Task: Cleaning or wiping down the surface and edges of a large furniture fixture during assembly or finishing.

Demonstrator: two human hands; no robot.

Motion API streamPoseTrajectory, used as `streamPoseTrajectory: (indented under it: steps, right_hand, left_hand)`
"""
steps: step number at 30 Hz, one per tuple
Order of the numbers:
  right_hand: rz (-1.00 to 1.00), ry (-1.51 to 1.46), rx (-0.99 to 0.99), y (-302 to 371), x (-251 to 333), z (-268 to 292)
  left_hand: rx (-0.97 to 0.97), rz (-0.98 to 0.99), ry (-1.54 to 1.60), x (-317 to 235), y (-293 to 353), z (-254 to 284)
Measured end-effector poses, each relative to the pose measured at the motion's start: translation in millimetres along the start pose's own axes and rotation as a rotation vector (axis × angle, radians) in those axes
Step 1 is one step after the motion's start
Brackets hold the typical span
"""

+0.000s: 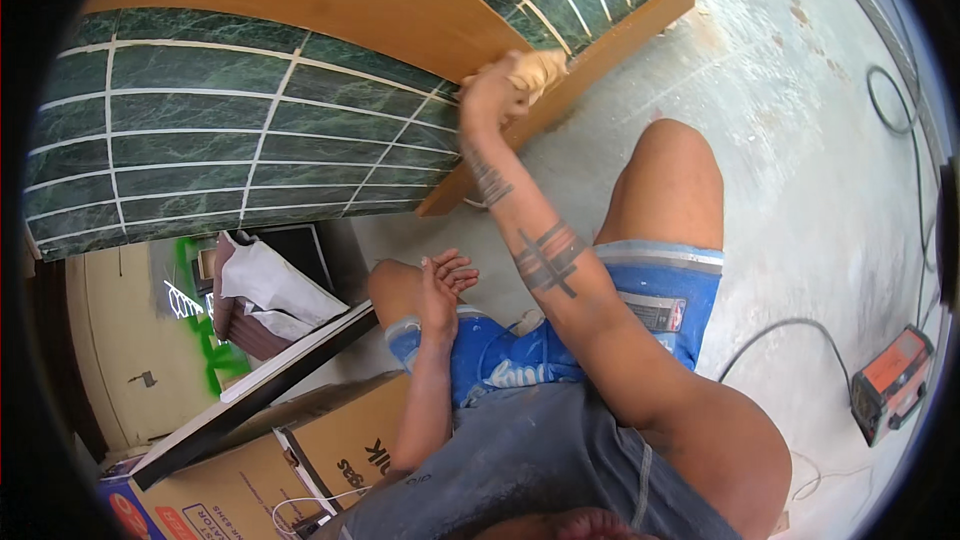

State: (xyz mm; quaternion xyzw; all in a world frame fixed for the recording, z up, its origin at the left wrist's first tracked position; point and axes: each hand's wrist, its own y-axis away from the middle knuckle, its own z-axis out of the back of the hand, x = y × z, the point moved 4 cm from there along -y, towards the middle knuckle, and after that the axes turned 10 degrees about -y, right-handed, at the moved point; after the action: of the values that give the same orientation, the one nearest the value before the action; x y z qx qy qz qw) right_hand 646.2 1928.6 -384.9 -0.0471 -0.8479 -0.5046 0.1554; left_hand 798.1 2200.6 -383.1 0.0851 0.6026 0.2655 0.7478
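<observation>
My right hand is stretched far forward, its fingers closed round a crumpled pale yellow rag. The rag is pressed against a brown wooden strip close to where it meets the brown base board. Dark green marble-look tiles with pale joint lines lie on both sides of the strip. Above my left thigh, my left hand holds nothing, its fingers loosely bent and apart.
Cardboard boxes stand at my lower left beside a dark board with a white edge. A grey and maroon cloth lies beyond. At the right, an orange and black machine with a cable sits on the pale, stained floor.
</observation>
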Motion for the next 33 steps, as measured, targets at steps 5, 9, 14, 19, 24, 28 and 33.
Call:
streamPoseTrajectory:
  steps: [5, 9, 14, 19, 24, 28, 33]
  right_hand:
    - [1.533, 0.469, 0.654, 136, 51, -34]
    - [1.644, 0.640, 0.628, 67, 38, -18]
    - [1.131, 0.300, 0.600, 20, 15, 0]
    - [1.970, 0.760, 0.813, 131, 51, -33]
    - [1.470, 0.463, 0.597, 21, 27, 24]
    - [1.721, 0.480, 0.634, 89, 53, -23]
    - [2.270, 0.694, 0.865, 258, 122, -112]
  left_hand:
    - [-0.020, 0.031, 0.031, -3, 9, 3]
    - [0.048, 0.006, 0.048, -11, 1, -12]
    - [0.034, 0.004, 0.099, -17, 4, -15]
    - [-0.022, -0.027, 0.149, -16, 9, 8]
    - [0.018, 0.004, 0.251, -10, 4, -1]
    - [0.044, -0.037, 0.273, -27, 4, 1]
    - [0.034, -0.057, 0.369, -21, -7, 13]
